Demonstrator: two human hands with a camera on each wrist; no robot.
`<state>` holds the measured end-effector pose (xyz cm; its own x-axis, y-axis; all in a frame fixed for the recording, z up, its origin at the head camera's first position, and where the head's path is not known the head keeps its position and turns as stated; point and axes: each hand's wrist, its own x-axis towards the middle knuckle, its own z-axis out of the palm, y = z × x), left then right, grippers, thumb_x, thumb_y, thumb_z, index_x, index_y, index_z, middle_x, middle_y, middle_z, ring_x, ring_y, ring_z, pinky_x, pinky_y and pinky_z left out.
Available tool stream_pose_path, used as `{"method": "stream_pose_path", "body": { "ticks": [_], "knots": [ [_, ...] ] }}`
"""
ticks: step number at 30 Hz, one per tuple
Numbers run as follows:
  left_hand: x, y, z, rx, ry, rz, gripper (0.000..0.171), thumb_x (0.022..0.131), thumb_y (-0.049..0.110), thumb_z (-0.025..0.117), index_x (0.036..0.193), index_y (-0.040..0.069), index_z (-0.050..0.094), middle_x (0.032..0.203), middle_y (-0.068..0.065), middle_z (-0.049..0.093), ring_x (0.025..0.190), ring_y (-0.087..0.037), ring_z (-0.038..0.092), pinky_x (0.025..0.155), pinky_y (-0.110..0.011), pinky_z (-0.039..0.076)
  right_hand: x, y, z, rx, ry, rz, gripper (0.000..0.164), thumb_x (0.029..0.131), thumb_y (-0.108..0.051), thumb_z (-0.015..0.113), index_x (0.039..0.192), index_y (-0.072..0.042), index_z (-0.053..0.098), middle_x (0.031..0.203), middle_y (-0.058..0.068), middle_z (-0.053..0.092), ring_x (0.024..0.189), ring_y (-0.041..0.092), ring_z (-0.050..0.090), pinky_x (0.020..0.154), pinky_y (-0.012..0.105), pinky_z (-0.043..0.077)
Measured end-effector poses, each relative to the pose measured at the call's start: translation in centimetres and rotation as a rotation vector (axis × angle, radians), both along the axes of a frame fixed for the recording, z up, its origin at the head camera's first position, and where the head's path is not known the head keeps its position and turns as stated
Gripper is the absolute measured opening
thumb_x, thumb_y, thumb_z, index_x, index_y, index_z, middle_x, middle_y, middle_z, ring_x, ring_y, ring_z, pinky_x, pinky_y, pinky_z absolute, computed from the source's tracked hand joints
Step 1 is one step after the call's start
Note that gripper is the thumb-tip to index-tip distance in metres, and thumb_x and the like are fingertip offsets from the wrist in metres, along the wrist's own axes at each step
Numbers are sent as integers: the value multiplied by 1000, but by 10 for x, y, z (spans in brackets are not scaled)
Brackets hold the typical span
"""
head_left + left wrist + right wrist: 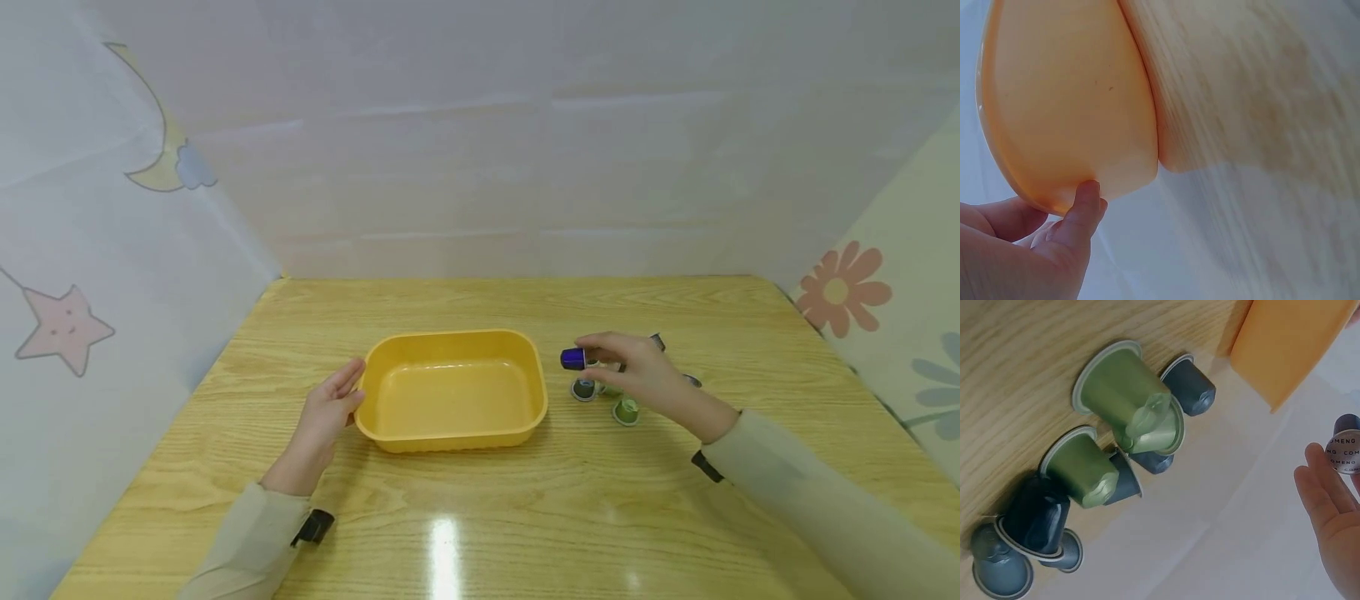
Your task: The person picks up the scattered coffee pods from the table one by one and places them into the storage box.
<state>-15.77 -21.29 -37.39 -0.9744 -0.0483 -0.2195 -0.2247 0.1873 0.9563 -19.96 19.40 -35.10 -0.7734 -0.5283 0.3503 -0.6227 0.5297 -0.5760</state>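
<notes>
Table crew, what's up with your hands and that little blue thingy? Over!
Left hand holding yellow tub. Right hand pinching blue capsule, outside yellow tub. Nothing visibly blocking between them. Over.

Noted on the table point(420, 492) before me: a tray point(457, 400) stands left of the right hand point(637, 364) and its grip, the left hand point(322, 417) touching its left end. The held capsule point(573, 359) sits in that grip. Loose capsules point(626, 412) lie below the grip and to its right; a backdrop point(465, 192) rises behind.
</notes>
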Motion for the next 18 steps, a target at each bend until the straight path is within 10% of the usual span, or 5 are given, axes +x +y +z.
{"method": "stream_pose_path", "body": {
  "ticks": [18],
  "knots": [
    [1,0,0,-12,4,6,55,103,-1,40,154,5,22,158,-9,23,142,-26,27,93,-26,48,0,-35,-8,-17,112,119,38,80,3,76,116,9,64,110,19,67,94,32,66,80,43,56]
  ]
}}
